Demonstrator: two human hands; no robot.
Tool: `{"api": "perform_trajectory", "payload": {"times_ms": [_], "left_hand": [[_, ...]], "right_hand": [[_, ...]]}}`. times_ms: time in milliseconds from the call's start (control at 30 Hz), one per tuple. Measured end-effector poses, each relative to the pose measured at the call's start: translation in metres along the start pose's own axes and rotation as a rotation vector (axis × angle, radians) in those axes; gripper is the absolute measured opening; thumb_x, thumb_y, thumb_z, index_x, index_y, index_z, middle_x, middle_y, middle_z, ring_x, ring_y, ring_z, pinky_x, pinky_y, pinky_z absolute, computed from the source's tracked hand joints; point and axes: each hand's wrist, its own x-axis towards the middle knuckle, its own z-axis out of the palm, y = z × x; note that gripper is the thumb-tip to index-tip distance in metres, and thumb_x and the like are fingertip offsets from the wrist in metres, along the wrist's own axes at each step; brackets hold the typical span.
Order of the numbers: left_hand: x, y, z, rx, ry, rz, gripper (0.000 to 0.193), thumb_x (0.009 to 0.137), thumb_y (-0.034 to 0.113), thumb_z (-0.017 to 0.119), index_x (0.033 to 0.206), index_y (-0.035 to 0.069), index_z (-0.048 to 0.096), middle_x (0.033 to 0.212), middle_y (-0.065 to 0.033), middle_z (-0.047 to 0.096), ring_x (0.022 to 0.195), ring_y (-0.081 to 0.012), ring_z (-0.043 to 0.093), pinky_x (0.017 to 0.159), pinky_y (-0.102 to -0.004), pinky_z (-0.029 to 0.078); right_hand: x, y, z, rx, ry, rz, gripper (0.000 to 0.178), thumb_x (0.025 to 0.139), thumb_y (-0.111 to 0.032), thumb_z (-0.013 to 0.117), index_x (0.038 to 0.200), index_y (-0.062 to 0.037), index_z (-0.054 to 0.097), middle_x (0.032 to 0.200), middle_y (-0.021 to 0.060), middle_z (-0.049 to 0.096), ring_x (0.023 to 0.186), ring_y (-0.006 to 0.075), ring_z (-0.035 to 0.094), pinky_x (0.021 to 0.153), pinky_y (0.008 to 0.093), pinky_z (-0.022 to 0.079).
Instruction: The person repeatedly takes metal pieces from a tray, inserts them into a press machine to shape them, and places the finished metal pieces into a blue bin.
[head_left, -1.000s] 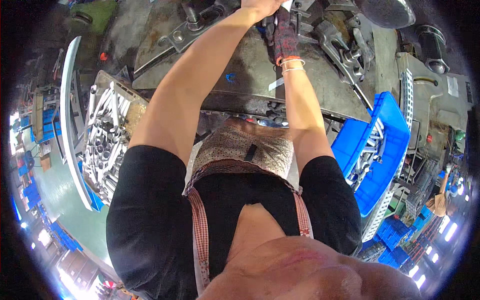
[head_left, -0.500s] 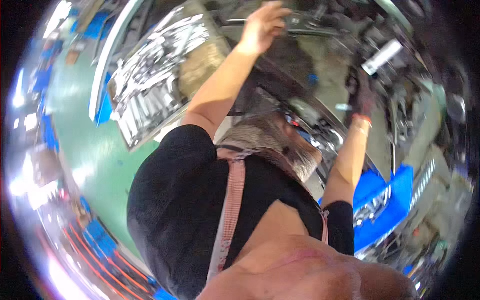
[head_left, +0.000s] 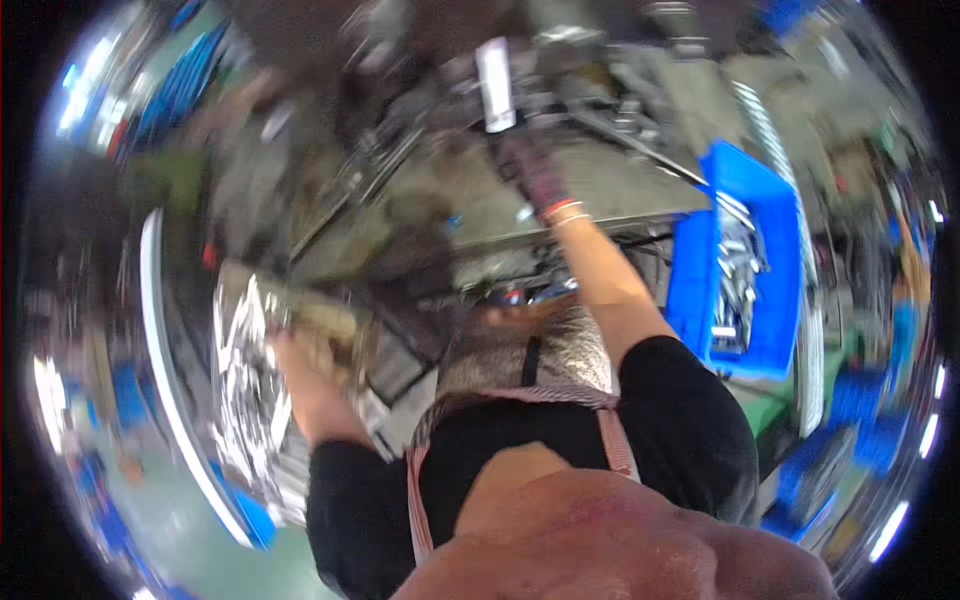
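My right hand (head_left: 527,168), in a dark glove, is closed on one end of a flat, bright metal strip (head_left: 496,86), which points away from me over the workbench (head_left: 480,205). My left hand (head_left: 283,338), bare, reaches down at the left to a box of shiny metal strips (head_left: 245,385). Motion smears its fingers, so whether it touches or holds a strip is not visible. Tan cardboard (head_left: 330,325) lies beside that hand in the box.
On the right stands a blue bin (head_left: 765,345) with several metal pieces (head_left: 738,275) in it. A long pale rail (head_left: 165,370) runs along the far left. Bars and machine parts (head_left: 620,135) line the back of the bench. Another person's arm (head_left: 912,265) shows at the right rim.
My view has swung round to the right. My left hand has gone from over the bench down to the box of strips. The metal strip is still in my right hand.
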Motion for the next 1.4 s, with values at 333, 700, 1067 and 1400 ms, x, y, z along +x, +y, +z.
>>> {"api": "perform_trajectory", "payload": {"times_ms": [333,700,1067,1400], "left_hand": [[-0.107,0.004,0.108,0.385,-0.456,-0.144,0.034,0.087,0.029,0.051,0.1,-0.003,0.053,0.085,-0.0083,0.062,0.069,-0.0119,0.059,0.054,-0.019,0.05],[-0.271,-0.133,0.246,1.155,-0.875,-0.13,0.021,0.09,0.026,0.048,0.089,0.005,0.051,0.066,0.0009,0.051,0.053,-0.0078,0.05,0.042,-0.0171,0.037],[-0.309,-0.248,0.291,1.093,-1.106,-0.383,0.021,0.089,0.031,0.047,0.089,0.011,0.052,0.067,0.0022,0.051,0.051,-0.0066,0.047,0.042,-0.0179,0.038],[-0.286,-0.24,0.273,1.114,-1.052,-0.4,0.025,0.091,0.029,0.044,0.088,0.006,0.052,0.067,-0.0002,0.053,0.053,-0.0072,0.05,0.042,-0.0188,0.039]], "right_hand": [[0.019,-0.001,-0.023,0.501,-0.073,0.494,0.018,0.085,-0.024,0.053,0.087,-0.0066,0.056,0.068,0.0004,0.056,0.053,0.009,0.052,0.044,0.022,0.042],[0.052,0.036,-0.009,0.153,0.127,0.224,0.06,0.08,-0.042,0.054,0.12,0.0001,0.044,0.118,0.0167,0.051,0.107,0.0274,0.049,0.092,0.0325,0.036],[0.023,-0.158,-0.056,0.939,0.119,0.162,0.03,0.082,-0.034,0.055,0.095,-0.0071,0.058,0.066,0.004,0.055,0.056,0.0113,0.05,0.052,0.0231,0.04],[-0.12,-0.075,-0.22,0.592,0.88,0.251,0.029,0.082,-0.043,0.055,0.081,-0.014,0.053,0.054,-0.0035,0.043,0.042,0.0068,0.039,0.037,0.0212,0.031]]}}
